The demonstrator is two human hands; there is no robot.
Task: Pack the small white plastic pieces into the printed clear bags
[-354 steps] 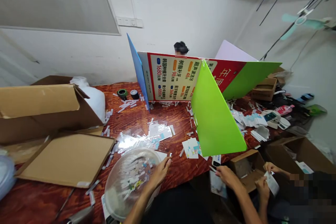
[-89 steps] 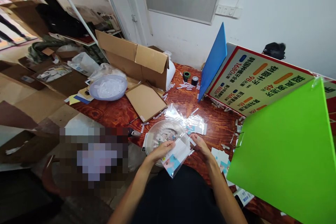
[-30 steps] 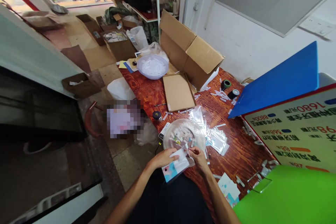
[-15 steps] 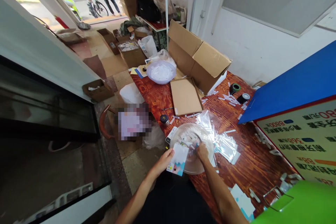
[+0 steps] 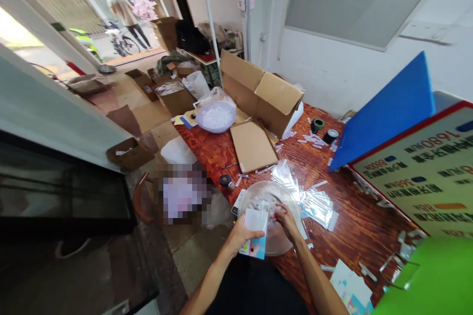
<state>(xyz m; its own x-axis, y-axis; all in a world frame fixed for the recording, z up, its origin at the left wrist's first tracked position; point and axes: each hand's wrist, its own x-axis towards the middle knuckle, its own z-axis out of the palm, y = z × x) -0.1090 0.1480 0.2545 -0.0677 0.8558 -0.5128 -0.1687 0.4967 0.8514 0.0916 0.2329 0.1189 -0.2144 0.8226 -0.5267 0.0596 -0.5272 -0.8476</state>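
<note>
My left hand (image 5: 240, 234) grips a printed card (image 5: 258, 246), white above with blue and pink below, its thumb lying across the front. Behind the card is a round translucent bowl (image 5: 289, 242) with small white pieces inside. Over the bowl's right part, my right hand (image 5: 284, 217) has its fingers drawn together beside the card's edge; whatever they pinch is too small to make out. Clear plastic sleeves (image 5: 320, 210) lie spread to the right of the bowl. More cards of the same print (image 5: 350, 283) rest by my right forearm.
On the wooden table (image 5: 354, 216) stand a lilac bowl (image 5: 216, 120) of white pieces, a large cardboard box (image 5: 254, 91), a flat cardboard tray (image 5: 253, 145) and tape rolls (image 5: 330, 136). Sign boards (image 5: 384, 113) edge the right side. A person (image 5: 123, 10) stands outside the doorway.
My right hand has lifted from inside the bowl and come closer to the card. My left thumb now lies over the card's front. The view has shifted slightly.
</note>
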